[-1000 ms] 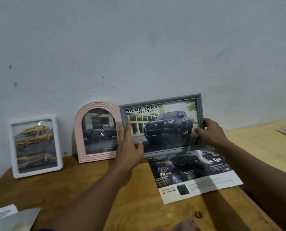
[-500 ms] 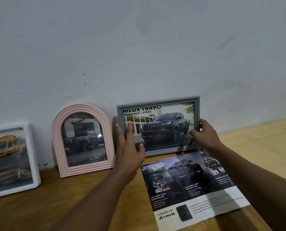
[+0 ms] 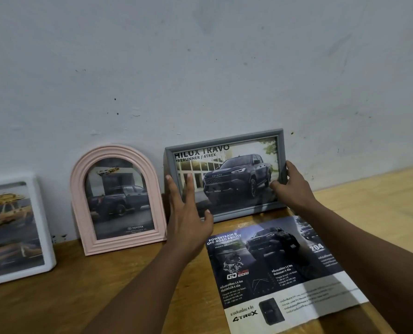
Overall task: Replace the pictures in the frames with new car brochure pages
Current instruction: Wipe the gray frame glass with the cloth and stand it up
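Three frames stand here: the right hand (image 3: 294, 186) grips the grey frame (image 3: 224, 173), the left hand (image 3: 188, 218) lies spread against it; one brochure page (image 3: 280, 273) lies below both hands.

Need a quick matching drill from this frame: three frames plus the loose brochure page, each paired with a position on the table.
Things:
1. grey frame
2. pink arched frame
3. white frame
4. brochure page

Places:
A. far left, cut off by the image edge
B. flat on the table, in front of the grey frame
C. between the two hands, against the wall
D. middle of the row, leaning on the wall

Pairs: 1-C, 2-D, 3-A, 4-B
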Demonstrator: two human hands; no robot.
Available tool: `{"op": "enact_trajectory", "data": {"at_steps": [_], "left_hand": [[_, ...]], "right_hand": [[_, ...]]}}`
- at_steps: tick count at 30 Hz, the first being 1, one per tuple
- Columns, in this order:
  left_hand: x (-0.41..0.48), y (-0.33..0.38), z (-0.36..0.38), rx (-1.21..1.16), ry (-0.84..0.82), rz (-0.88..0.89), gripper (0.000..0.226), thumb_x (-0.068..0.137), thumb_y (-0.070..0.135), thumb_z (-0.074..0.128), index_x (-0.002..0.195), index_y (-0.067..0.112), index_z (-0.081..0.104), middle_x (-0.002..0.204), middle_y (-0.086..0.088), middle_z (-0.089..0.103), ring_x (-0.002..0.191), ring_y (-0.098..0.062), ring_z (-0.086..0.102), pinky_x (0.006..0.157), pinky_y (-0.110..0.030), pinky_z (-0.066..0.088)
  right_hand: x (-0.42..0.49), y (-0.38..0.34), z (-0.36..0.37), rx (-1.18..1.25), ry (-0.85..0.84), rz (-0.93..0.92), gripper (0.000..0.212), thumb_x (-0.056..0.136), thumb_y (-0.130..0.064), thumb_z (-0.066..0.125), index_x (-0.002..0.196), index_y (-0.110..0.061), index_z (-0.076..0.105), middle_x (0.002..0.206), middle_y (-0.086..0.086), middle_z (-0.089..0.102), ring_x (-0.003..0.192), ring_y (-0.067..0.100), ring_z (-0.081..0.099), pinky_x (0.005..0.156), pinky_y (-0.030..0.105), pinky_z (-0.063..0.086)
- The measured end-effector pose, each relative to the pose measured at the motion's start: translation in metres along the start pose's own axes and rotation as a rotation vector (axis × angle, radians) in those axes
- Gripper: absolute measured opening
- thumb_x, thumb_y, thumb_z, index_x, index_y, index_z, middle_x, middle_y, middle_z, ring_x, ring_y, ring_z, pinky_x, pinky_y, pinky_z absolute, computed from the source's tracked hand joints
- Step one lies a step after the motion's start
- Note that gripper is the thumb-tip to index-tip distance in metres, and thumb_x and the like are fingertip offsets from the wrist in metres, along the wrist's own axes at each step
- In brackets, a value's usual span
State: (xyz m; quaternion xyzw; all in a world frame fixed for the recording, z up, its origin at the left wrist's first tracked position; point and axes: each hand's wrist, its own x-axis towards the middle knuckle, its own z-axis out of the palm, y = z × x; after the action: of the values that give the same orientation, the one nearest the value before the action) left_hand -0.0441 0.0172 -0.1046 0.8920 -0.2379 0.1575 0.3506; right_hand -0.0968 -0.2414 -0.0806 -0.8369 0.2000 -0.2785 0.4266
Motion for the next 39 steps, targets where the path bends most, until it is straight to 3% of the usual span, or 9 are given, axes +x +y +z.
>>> {"op": "enact_trajectory", "data": {"at_steps": [9, 13, 17, 22, 25, 29, 32, 36, 39], "left_hand": [[-0.001, 0.000, 0.000, 0.046, 0.004, 0.005, 0.102, 0.094, 0.034, 0.065, 0.157, 0.042, -0.014, 0.150, 0.011, -0.052, 0.152, -0.031, 0.022, 0.078, -0.018, 0.042], [-0.002, 0.000, 0.000, 0.057, 0.007, -0.001, 0.103, 0.093, 0.033, 0.066, 0.157, 0.043, -0.015, 0.150, 0.010, -0.053, 0.148, -0.031, 0.031, 0.075, -0.019, 0.043], [-0.003, 0.001, 0.001, 0.078, 0.004, -0.006, 0.104, 0.093, 0.033, 0.065, 0.157, 0.042, -0.017, 0.150, 0.009, -0.052, 0.145, -0.032, 0.036, 0.073, -0.022, 0.049], [-0.007, 0.005, -0.003, 0.099, 0.001, 0.004, 0.102, 0.095, 0.034, 0.063, 0.157, 0.040, -0.017, 0.151, 0.007, -0.051, 0.152, -0.031, 0.020, 0.081, -0.020, 0.043], [-0.010, 0.005, -0.012, 0.116, 0.011, 0.032, 0.102, 0.094, 0.035, 0.063, 0.157, 0.039, -0.017, 0.152, 0.010, -0.050, 0.155, -0.030, 0.004, 0.090, -0.029, 0.053], [-0.015, 0.005, -0.039, 0.132, -0.045, 0.005, 0.099, 0.096, 0.038, 0.060, 0.157, 0.040, -0.019, 0.161, 0.005, -0.037, 0.154, -0.026, -0.016, 0.118, -0.046, 0.029], [-0.025, 0.000, -0.067, 0.123, -0.047, -0.005, 0.098, 0.096, 0.037, 0.059, 0.156, 0.040, -0.018, 0.164, 0.005, -0.029, 0.154, -0.025, -0.016, 0.119, -0.048, 0.023], [-0.035, -0.030, -0.105, 0.149, -0.020, -0.077, 0.095, 0.097, 0.039, 0.056, 0.157, 0.041, -0.017, 0.167, 0.005, -0.021, 0.154, -0.023, -0.015, 0.120, -0.053, 0.020], [-0.038, -0.059, -0.133, 0.155, 0.022, -0.168, 0.093, 0.097, 0.040, 0.057, 0.157, 0.040, -0.014, 0.168, 0.002, -0.014, 0.155, -0.026, -0.006, 0.122, -0.054, 0.020]], "right_hand": [[-0.002, -0.002, 0.002, 0.014, -0.023, -0.021, 0.041, 0.089, -0.013, 0.063, 0.125, -0.014, 0.041, 0.105, 0.010, 0.057, 0.089, 0.027, 0.057, 0.067, 0.032, 0.044], [-0.003, -0.003, 0.004, -0.003, 0.005, -0.024, 0.031, 0.085, -0.013, 0.063, 0.107, -0.014, 0.043, 0.094, 0.011, 0.058, 0.082, 0.028, 0.059, 0.065, 0.041, 0.053], [-0.005, -0.005, 0.004, -0.020, -0.007, -0.023, 0.031, 0.085, -0.011, 0.064, 0.105, -0.012, 0.040, 0.091, 0.009, 0.055, 0.075, 0.021, 0.054, 0.056, 0.031, 0.045], [-0.011, -0.015, -0.003, -0.027, 0.011, -0.015, 0.034, 0.084, -0.012, 0.063, 0.111, -0.011, 0.043, 0.097, 0.012, 0.058, 0.085, 0.029, 0.059, 0.066, 0.037, 0.050], [-0.022, -0.030, -0.010, -0.037, 0.009, -0.025, 0.049, 0.089, -0.009, 0.061, 0.134, -0.007, 0.041, 0.115, 0.013, 0.052, 0.092, 0.025, 0.052, 0.078, 0.035, 0.046], [-0.042, -0.059, -0.012, -0.025, -0.021, -0.034, 0.057, 0.093, -0.014, 0.060, 0.145, -0.010, 0.037, 0.136, 0.012, 0.050, 0.116, 0.030, 0.053, 0.092, 0.040, 0.048], [-0.058, -0.088, -0.002, -0.011, -0.085, -0.075, 0.043, 0.094, -0.017, 0.057, 0.136, -0.014, 0.047, 0.122, 0.009, 0.059, 0.109, 0.025, 0.058, 0.094, 0.045, 0.052], [-0.080, -0.133, 0.033, 0.027, -0.201, -0.128, 0.031, 0.094, -0.014, 0.056, 0.125, -0.013, 0.055, 0.097, 0.003, 0.065, 0.089, 0.014, 0.062, 0.086, 0.037, 0.054], [-0.092, -0.160, 0.072, 0.050, -0.270, -0.157, 0.036, 0.095, -0.015, 0.058, 0.130, -0.011, 0.052, 0.102, 0.003, 0.063, 0.094, 0.016, 0.062, 0.086, 0.034, 0.053]]}}
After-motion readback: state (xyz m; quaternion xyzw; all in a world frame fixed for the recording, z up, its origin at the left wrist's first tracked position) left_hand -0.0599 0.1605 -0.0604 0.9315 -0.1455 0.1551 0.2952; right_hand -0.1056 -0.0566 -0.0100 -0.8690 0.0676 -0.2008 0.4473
